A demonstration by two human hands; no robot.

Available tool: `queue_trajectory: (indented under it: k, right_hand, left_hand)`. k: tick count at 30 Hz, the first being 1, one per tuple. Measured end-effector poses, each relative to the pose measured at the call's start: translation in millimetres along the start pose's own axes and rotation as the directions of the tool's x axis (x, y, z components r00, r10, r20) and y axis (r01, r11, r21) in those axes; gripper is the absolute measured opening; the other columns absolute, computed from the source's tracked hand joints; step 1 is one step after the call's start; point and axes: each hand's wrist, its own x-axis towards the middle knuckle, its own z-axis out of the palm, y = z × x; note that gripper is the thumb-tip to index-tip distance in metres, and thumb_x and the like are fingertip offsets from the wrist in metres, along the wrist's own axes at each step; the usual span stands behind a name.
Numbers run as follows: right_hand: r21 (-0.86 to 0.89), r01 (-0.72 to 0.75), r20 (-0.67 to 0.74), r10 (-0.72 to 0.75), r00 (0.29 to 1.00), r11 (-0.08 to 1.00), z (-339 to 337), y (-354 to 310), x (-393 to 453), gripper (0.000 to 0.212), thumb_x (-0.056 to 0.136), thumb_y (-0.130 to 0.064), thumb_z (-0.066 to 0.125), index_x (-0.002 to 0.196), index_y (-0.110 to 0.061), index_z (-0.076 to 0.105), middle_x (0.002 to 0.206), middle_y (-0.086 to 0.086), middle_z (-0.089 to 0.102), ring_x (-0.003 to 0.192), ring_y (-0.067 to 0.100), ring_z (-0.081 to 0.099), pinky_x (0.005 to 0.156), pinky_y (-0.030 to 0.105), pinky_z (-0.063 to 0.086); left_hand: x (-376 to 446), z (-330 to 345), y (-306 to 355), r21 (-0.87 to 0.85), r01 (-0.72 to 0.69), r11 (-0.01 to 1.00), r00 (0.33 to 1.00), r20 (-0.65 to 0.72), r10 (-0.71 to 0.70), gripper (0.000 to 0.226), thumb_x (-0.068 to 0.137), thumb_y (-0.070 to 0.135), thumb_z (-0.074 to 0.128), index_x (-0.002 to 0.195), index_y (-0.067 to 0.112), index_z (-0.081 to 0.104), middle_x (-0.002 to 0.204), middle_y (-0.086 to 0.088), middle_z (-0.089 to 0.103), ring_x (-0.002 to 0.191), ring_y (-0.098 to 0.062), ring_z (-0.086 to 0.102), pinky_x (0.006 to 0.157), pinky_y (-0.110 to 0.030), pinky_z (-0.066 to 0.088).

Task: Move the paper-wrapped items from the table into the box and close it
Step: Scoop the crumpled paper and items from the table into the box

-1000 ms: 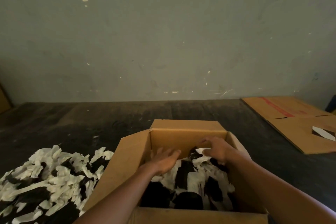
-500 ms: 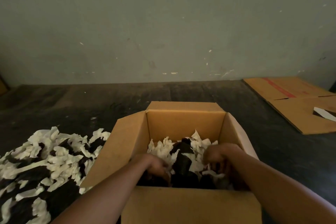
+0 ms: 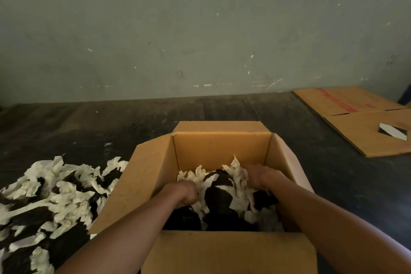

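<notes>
An open brown cardboard box (image 3: pixel 222 149) stands on the dark table in front of me, its four flaps spread outward. Inside lie dark round items wrapped in white paper (image 3: pixel 220 193). Both my hands are down inside the box. My left hand (image 3: pixel 185 191) presses on the wrapped items at the left side, fingers curled among the paper. My right hand (image 3: pixel 259 177) rests on them at the right side, fingers bent into the paper. A large pile of paper-wrapped items (image 3: pixel 49 198) lies on the table left of the box.
A flattened cardboard box (image 3: pixel 360 118) with red tape lies at the far right of the table. A grey-green wall (image 3: pixel 200 29) runs behind the dark table (image 3: pixel 111 122). The box's left flap leans over the pile's edge.
Both hands went from the top of the box contents to deeper among the wrapped items near the front. The view tilted down and closer to the box.
</notes>
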Motion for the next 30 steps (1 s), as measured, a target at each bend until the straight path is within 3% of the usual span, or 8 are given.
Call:
queue_trajectory:
  k: [3,6,11,15,18,22,26,30]
  right_hand:
    - [0.026,0.103,0.015,-0.104,0.995,0.994,0.3,1.7,15.6,0.081,0.094,-0.016,0.056,0.154,-0.04,0.006,0.16,0.01,0.018,0.14,0.036,0.032,0.11,0.051,0.036]
    - [-0.145,0.121,0.14,-0.1,0.985,0.982,23.1,3.4,26.8,0.086,0.097,-0.019,0.053,0.153,-0.038,-0.008,0.164,0.008,-0.007,0.148,0.037,0.012,0.116,0.052,0.025]
    - [-0.338,0.042,0.073,-0.019,0.997,0.94,42.5,2.3,19.6,0.074,0.092,-0.028,0.063,0.153,-0.015,0.022,0.159,0.013,0.021,0.144,0.035,0.024,0.117,0.046,0.026]
    - [-0.201,0.11,0.111,-0.089,0.99,0.973,24.7,8.5,25.3,0.071,0.092,-0.026,0.059,0.153,-0.025,0.023,0.158,0.008,0.026,0.142,0.031,0.029,0.115,0.046,0.03]
    - [-0.093,0.054,0.119,-0.043,0.992,0.994,-3.9,4.7,17.4,0.059,0.092,-0.019,0.061,0.147,-0.023,0.038,0.151,0.005,0.041,0.131,0.025,0.045,0.103,0.037,0.043]
    - [-0.198,0.048,0.214,-0.004,0.977,0.979,-9.7,-3.0,-15.1,0.051,0.093,-0.026,0.061,0.14,-0.013,0.047,0.139,0.007,0.052,0.122,0.024,0.053,0.095,0.033,0.044]
    - [-0.318,0.074,0.441,0.079,0.894,0.945,24.3,-7.4,-40.9,0.051,0.095,-0.033,0.057,0.142,-0.016,0.046,0.141,0.01,0.048,0.127,0.027,0.047,0.094,0.036,0.038]
    - [-0.309,0.09,0.423,0.052,0.905,0.947,20.8,-16.4,-47.3,0.056,0.096,-0.031,0.056,0.148,-0.019,0.04,0.149,0.009,0.042,0.133,0.028,0.043,0.101,0.038,0.039]
  left_hand:
    - [17.3,-4.9,1.6,-0.171,-0.116,0.978,0.981,-0.171,0.087,0.061,0.097,0.027,0.042,0.154,0.025,0.024,0.16,-0.008,0.028,0.144,-0.029,0.03,0.114,-0.039,0.03]
    - [26.9,5.4,9.5,-0.277,-0.158,0.948,0.987,-0.062,0.146,0.062,0.099,0.028,0.036,0.155,0.034,0.013,0.161,-0.008,0.023,0.145,-0.031,0.025,0.116,-0.044,0.025]
    - [41.3,31.3,2.3,-0.158,-0.038,0.987,0.987,0.147,0.061,0.077,0.093,0.029,0.058,0.156,0.024,0.015,0.164,-0.007,0.016,0.149,-0.028,0.016,0.12,-0.048,0.019]
    - [24.0,11.5,5.6,-0.12,-0.084,0.989,0.993,0.072,0.093,0.063,0.104,0.023,0.033,0.157,0.019,-0.001,0.164,-0.013,-0.003,0.151,-0.031,0.002,0.12,-0.042,0.013]
    - [15.9,-1.5,8.0,-0.11,-0.084,0.99,0.996,0.027,0.088,0.057,0.104,0.02,0.031,0.157,0.015,0.009,0.163,-0.015,0.014,0.147,-0.031,0.022,0.115,-0.037,0.026]
    - [3.6,5.8,10.6,0.044,-0.059,0.997,0.997,-0.047,0.061,0.046,0.1,0.021,0.042,0.146,0.012,0.04,0.146,-0.013,0.046,0.129,-0.026,0.047,0.101,-0.033,0.04]
    - [-2.5,29.7,5.7,0.15,-0.098,0.984,0.971,0.23,0.061,0.049,0.101,0.033,0.044,0.146,0.012,0.04,0.15,-0.009,0.042,0.134,-0.027,0.043,0.103,-0.036,0.037]
    - [-3.4,27.7,-2.8,0.141,-0.078,0.987,0.935,0.353,0.024,0.056,0.101,0.036,0.04,0.152,0.016,0.03,0.159,-0.005,0.028,0.144,-0.029,0.03,0.113,-0.043,0.033]
